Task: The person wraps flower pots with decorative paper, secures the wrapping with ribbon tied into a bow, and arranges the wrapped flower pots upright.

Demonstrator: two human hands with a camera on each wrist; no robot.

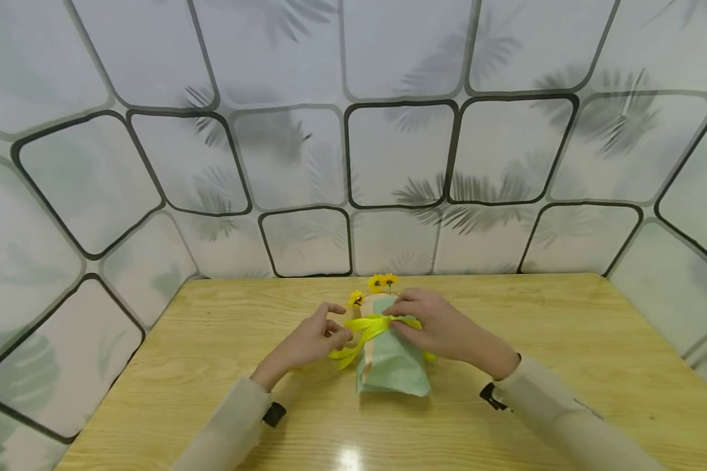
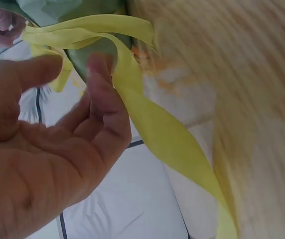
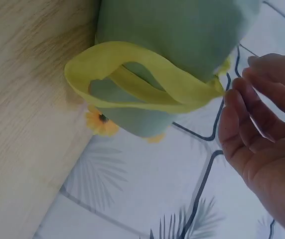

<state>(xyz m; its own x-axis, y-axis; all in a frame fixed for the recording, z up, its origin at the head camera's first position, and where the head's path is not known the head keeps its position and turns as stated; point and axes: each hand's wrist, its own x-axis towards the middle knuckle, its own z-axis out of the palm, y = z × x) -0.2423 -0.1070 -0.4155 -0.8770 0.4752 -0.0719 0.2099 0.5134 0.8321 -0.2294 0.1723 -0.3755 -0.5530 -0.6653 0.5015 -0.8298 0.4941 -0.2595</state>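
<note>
A small bouquet wrapped in pale green paper [image 1: 395, 366] lies on the table, a yellow ribbon [image 1: 368, 325] tied around it in a bow. Yellow flowers [image 1: 377, 283] with dark centres poke out at its far end. My left hand [image 1: 318, 339] is at the bow's left side; in the left wrist view its thumb and fingers stand apart, beside a long loose ribbon tail [image 2: 172, 139]. Over the knot is my right hand [image 1: 436, 325]. In the right wrist view its relaxed fingertips [image 3: 232, 99] are close beside the knot, with a ribbon loop [image 3: 102, 59] hanging nearby.
The wooden table [image 1: 224, 327] extends on both sides of the bouquet. Behind it rises a pale wall covering [image 1: 306, 157] with dark rounded outlines and leaf prints. A dark wrist strap piece [image 1: 273, 414] shows at the left sleeve.
</note>
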